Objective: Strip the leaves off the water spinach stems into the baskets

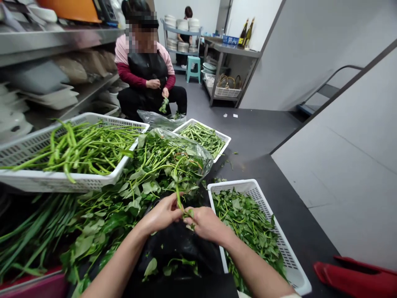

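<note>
My left hand (166, 213) pinches a green stem (178, 192) that rises upright between its fingers. Just to the right, my right hand (201, 221) is closed on the leafy lower end of that stem, its fingertips almost touching the left ones. Beyond both hands lies a large heap of leafy stems (155, 165), partly in a clear plastic bag (204, 155). A white basket of leaves (305, 283) stands by my right forearm. At the left, another white basket (93, 182) holds long bare stems. Loose leaves (151, 267) lie on black material below my hands.
A seated person (149, 66) across the heap holds greens, near a smaller basket of cut stems (228, 140). Long thin greens (40, 231) lie at lower left. Metal shelves (62, 39) line the left; a red object (356, 277) is at lower right.
</note>
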Tool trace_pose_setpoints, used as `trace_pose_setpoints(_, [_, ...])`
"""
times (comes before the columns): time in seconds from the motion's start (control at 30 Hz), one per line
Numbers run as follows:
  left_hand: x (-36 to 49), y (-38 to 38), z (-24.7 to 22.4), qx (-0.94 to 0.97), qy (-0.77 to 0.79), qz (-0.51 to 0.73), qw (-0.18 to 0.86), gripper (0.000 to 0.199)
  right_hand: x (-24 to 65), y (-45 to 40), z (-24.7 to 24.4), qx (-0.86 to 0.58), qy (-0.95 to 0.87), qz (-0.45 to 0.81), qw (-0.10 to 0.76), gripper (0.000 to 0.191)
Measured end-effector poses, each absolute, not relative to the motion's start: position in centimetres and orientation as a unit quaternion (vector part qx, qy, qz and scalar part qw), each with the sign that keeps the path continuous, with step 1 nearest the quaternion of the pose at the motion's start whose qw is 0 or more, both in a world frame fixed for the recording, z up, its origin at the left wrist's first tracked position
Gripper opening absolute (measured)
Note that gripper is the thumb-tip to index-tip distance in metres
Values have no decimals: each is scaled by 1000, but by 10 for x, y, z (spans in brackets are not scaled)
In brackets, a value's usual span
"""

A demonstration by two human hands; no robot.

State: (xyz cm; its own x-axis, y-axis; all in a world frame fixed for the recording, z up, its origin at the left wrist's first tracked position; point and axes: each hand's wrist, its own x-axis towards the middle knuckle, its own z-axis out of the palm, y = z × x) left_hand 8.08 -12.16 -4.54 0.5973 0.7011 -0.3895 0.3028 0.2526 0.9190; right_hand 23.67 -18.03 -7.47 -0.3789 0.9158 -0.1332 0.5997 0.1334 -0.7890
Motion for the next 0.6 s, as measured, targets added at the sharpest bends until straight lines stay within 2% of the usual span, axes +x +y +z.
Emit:
trace_pose_setpoints(0.1, [75, -127, -46, 661, 455, 160, 575, 45, 236, -178, -76, -525, -798, 276, 100, 22])
trace_pose_setpoints(0.23, [73, -133, -44, 722, 453, 141, 503, 25, 243, -170, -74, -470, -827, 296, 85, 18])
trace_pose_setpoints(0.43, [75, -128, -34, 768, 428, 109, 463, 23, 237, -161, -82, -483, -653, 535, 234, 23])
trace_pose_setpoints(0.53, [74, -122, -34, 757, 440, 123, 467, 26, 229, -163, -94, -501, -572, 568, 316, 23])
trace_pose_setpoints(0.6, [71, -119, -38, 742, 446, 131, 483, 34, 225, -166, -99, -517, -574, 534, 344, 23])
